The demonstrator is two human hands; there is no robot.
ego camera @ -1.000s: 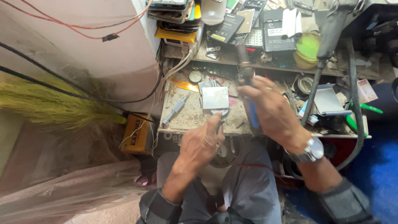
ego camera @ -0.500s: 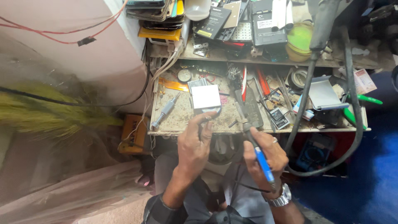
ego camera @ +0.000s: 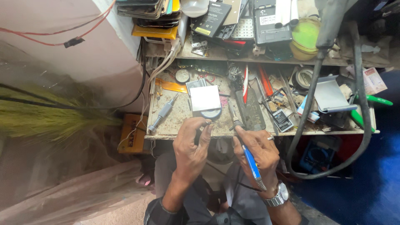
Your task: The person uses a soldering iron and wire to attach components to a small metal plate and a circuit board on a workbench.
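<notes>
Cluttered workbench (ego camera: 179,112) (screwdriver (ego camera: 162,113), white square plate (ego camera: 204,98)) beyond blue-handled soldering iron (ego camera: 249,157).

Right hand (ego camera: 258,152) grips a blue soldering iron (ego camera: 249,158) beside left hand (ego camera: 191,143).

blue-handled soldering iron (ego camera: 249,160), tilted, tip toward bench

The plate (ego camera: 204,98) lies on the bench (ego camera: 175,112), mid-left, with a screwdriver (ego camera: 162,113) to its left and a tray (ego camera: 252,111) to its right. The left hand (ego camera: 189,143) sits at the bench's near edge below the plate; the right hand (ego camera: 258,152) is beside it, the iron (ego camera: 246,152) in it. A shelf (ego camera: 266,58) runs behind the bench.
</notes>
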